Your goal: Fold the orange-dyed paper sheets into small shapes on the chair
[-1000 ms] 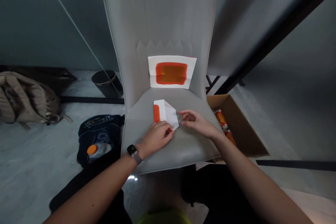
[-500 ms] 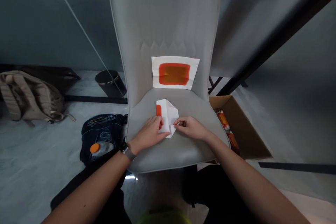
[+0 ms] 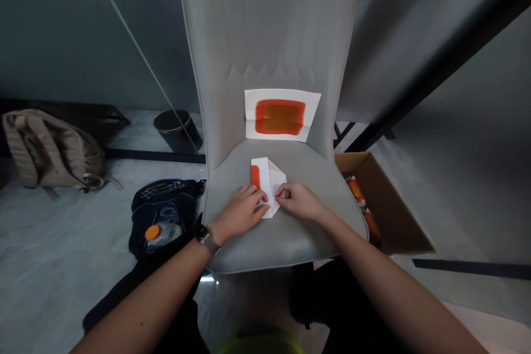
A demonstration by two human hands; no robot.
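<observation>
A folded white paper point(image 3: 269, 177) with an orange strip along its left edge lies on the grey chair seat point(image 3: 286, 240). My left hand point(image 3: 241, 213) and my right hand point(image 3: 299, 202) meet at its lower end, with fingertips pinching the paper from both sides. Part of the paper's lower end is hidden under my fingers. Above, a white sheet point(image 3: 282, 115) with an orange rectangle printed on it leans against the chair's backrest point(image 3: 265, 27). It shows a vertical crease.
A dark bag point(image 3: 161, 215) with an orange-capped bottle lies left of the chair, beyond it a beige backpack point(image 3: 52, 149) and a black wastebasket point(image 3: 177, 131). To the right stands an open cardboard box point(image 3: 384, 207) holding orange packets.
My right hand has moved left from beside the paper onto it, and both hands now grip its lower end. The view has shifted slightly, so the chair sits further right.
</observation>
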